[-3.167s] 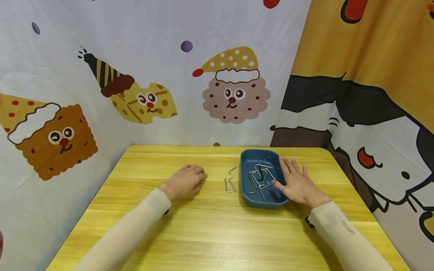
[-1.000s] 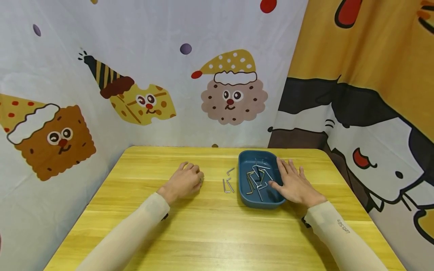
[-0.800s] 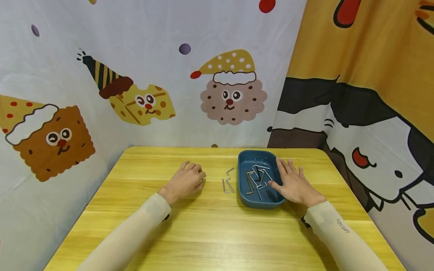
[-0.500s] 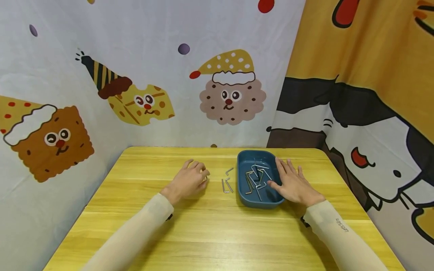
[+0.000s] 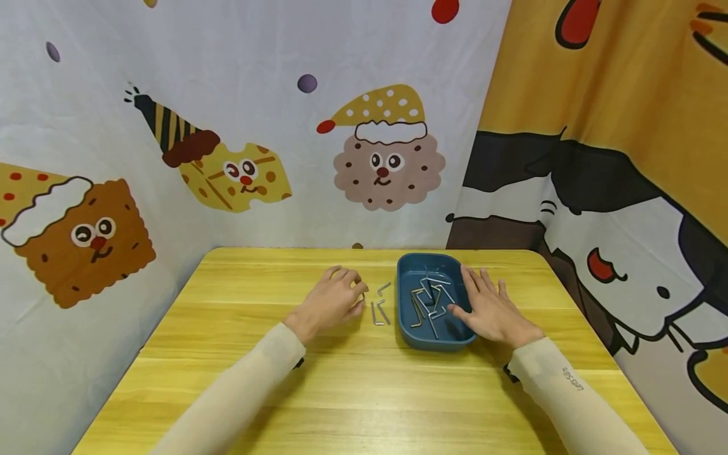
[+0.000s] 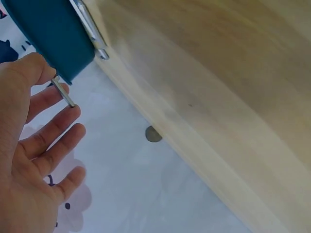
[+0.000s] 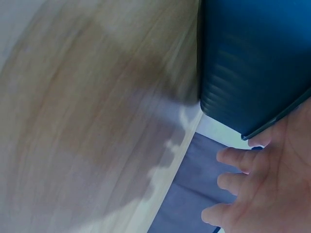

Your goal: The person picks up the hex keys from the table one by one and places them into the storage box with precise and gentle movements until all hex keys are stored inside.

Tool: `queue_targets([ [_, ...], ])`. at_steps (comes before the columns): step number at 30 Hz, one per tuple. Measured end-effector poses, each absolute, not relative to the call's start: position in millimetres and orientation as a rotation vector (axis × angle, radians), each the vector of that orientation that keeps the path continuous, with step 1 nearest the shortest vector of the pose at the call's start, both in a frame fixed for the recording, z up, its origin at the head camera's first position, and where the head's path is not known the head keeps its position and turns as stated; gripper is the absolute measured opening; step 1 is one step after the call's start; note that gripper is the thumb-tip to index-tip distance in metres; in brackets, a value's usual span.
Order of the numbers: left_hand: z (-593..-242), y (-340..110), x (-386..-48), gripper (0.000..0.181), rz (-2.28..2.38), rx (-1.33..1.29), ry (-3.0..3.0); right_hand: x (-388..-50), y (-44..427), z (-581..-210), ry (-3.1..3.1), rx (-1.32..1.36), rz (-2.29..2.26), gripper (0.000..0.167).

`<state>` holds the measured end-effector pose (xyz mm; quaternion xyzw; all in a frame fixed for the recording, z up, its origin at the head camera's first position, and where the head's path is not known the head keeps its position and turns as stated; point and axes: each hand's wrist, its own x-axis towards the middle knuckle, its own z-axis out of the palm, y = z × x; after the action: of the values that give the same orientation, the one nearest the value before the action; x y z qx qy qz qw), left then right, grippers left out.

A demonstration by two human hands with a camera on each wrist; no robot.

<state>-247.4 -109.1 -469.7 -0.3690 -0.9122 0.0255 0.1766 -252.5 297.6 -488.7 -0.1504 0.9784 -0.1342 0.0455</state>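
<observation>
Between thumb and index finger, my left hand (image 5: 330, 300) pinches a small silvery hex key (image 6: 64, 93), best seen in the left wrist view; its other fingers spread loosely. Just right of that hand, three loose L-shaped hex keys (image 5: 384, 312) lie on the table. A blue rectangular box (image 5: 435, 344) stands beyond them with several hex keys (image 5: 423, 303) inside, one of them black. My right hand (image 5: 497, 316) rests against the box's right side, fingers extended along the rim and thumb over it.
The yellow wooden table (image 5: 364, 398) ends at a cartoon-printed curtain (image 5: 261, 63) behind. Another printed curtain (image 5: 512, 95) hangs along the right side. Long sleeves cover both forearms.
My left hand has moved right across the table, closer to the loose hex keys. The right hand stays at the box. The view has shifted slightly.
</observation>
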Motion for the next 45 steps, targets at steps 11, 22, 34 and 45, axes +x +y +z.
queue_targets([
  [11,-461,-87,-252,0.021,0.019,-1.072,-2.546,-252,298,-488,2.986,-0.457,-0.415,0.108],
  [22,-456,-59,-265,0.020,0.079,-1.092,-2.538,-252,297,-489,2.991,-0.461,-0.408,0.106],
  [34,-444,-25,-279,0.022,0.086,-1.131,-2.589,-252,296,-488,2.987,-0.451,-0.407,0.107],
  [45,-429,5,-292,0.026,0.074,-1.136,-2.760,-253,296,-489,2.981,-0.453,-0.401,0.107],
])
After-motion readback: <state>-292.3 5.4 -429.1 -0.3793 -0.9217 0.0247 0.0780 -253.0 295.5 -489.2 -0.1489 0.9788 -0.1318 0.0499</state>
